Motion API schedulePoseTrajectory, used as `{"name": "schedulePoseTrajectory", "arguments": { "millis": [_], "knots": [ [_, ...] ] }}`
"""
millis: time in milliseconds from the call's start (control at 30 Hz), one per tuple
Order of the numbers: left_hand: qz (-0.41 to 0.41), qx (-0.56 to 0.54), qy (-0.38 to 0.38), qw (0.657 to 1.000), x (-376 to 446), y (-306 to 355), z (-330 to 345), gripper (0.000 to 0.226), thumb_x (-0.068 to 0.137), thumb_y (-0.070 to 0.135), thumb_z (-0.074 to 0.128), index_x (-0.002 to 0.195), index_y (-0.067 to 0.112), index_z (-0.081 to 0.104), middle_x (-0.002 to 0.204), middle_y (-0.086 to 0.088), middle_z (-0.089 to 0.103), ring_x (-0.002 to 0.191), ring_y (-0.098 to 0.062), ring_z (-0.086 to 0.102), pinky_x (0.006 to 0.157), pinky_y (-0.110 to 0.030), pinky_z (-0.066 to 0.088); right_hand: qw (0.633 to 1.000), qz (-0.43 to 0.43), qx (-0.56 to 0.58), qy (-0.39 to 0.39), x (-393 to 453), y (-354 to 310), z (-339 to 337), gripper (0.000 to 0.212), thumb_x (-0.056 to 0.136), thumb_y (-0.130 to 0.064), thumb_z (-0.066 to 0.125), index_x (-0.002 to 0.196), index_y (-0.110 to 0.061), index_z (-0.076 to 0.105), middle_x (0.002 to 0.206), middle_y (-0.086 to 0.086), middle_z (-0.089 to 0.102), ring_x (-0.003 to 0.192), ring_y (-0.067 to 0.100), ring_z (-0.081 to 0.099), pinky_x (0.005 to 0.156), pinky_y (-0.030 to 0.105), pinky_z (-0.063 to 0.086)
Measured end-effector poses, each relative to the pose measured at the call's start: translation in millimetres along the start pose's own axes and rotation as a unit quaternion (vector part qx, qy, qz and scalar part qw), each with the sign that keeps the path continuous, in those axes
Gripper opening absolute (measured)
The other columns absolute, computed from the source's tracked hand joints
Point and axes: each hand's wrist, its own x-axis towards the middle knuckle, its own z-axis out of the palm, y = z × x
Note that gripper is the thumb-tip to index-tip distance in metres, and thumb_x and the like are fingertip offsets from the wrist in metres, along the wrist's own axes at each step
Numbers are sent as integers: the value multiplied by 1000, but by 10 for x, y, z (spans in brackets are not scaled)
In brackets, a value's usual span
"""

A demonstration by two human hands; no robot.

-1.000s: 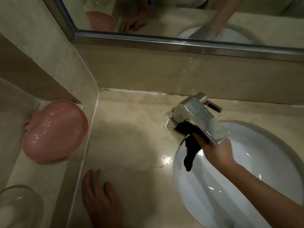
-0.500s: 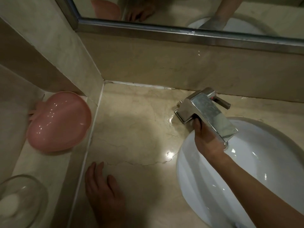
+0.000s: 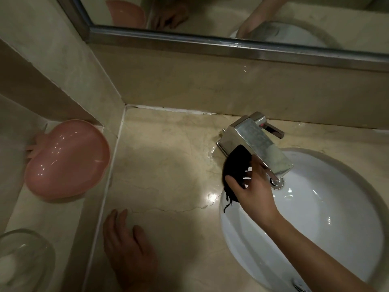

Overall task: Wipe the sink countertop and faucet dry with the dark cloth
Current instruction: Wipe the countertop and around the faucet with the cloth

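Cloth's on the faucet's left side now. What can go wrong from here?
1. The dark cloth hangs loose below the right hand, over the basin; its tail may dip into the wet bowl.
2. Water shines on the countertop beside the faucet base; that patch could get missed.
3. The left hand rests flat on the counter and may leave marks.

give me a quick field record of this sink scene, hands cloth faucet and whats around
right hand: holds the dark cloth against the left side of the faucet
left hand: flat on the countertop, holding nothing
water: small puddle on the countertop by the faucet base
sink: white, round, below the spout
side ledge: pink dish, glass bowl
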Motion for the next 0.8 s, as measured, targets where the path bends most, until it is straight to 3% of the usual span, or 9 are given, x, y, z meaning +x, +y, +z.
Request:
{"name": "schedulePoseTrajectory", "arguments": {
  "millis": [100, 167, 233, 400, 500, 600, 700, 800],
  "knots": [
    [3, 7, -1, 1000, 6, -9, 11, 41, 92, 11, 47, 124, -11, 59, 132, -31, 52, 121, -51, 51, 104, -57, 41, 1000, 24, -17, 1, 19, 25, 100, 78, 80, -45, 79, 147, -24, 45, 127, -4, 59, 100, 15, 64, 88, 35, 55],
    [6, 7, 0, 1000, 3, -9, 11, 41, 91, 10, 47, 125, -11, 59, 132, -31, 52, 121, -51, 51, 105, -57, 41, 989, 2, -136, 60, 108, 16, 123, 71, 80, -57, 74, 139, -22, 56, 126, 0, 65, 110, 20, 63, 88, 32, 51],
    [9, 9, 3, 1000, 0, -17, 15, 41, 90, 8, 48, 124, -11, 59, 132, -31, 52, 121, -51, 51, 104, -57, 41, 980, 3, -177, 91, 201, -33, 85, 63, 82, -61, 69, 130, -20, 61, 124, 0, 67, 116, 21, 61, 90, 29, 45],
    [6, 8, 7, 1000, -9, -25, 22, 41, 90, 8, 48, 125, -11, 59, 132, -31, 53, 120, -51, 52, 103, -58, 41, 980, -26, -197, 26, 282, 27, 67, 58, 97, -54, 51, 142, -17, 47, 133, 5, 61, 124, 25, 55, 96, 32, 43],
    [-11, -4, -5, 1000, -2, -5, 9, 42, 90, 8, 48, 126, -10, 58, 133, -31, 52, 122, -51, 51, 104, -57, 41, 984, -30, -139, 108, 260, 201, 110, 45, 99, -44, 55, 131, -12, 58, 120, 8, 68, 110, 29, 63, 82, 28, 42],
    [-19, -12, -21, 1000, 5, 16, -12, 43, 91, 9, 47, 128, -9, 57, 134, -29, 51, 123, -49, 51, 104, -54, 41, 979, 77, -6, 190, 288, 182, 167, 42, 94, -46, 62, 118, -11, 66, 107, 7, 70, 102, 27, 65, 77, 23, 37],
    [-22, -16, -30, 999, 6, 12, -35, 43, 90, 8, 48, 129, -9, 57, 135, -29, 51, 123, -49, 51, 104, -54, 41, 975, 14, -90, 202, 176, 57, 302, 38, 92, -35, 70, 121, -11, 68, 108, 12, 66, 104, 27, 58, 78, 24, 36],
    [-20, -12, -27, 999, 14, 11, -44, 44, 90, 8, 48, 129, -9, 57, 135, -30, 51, 123, -49, 51, 104, -54, 42, 979, -55, -145, 132, -1, -15, 361, 42, 87, -37, 74, 123, -13, 69, 107, 10, 60, 103, 29, 54, 73, 29, 44]
  ]
}}
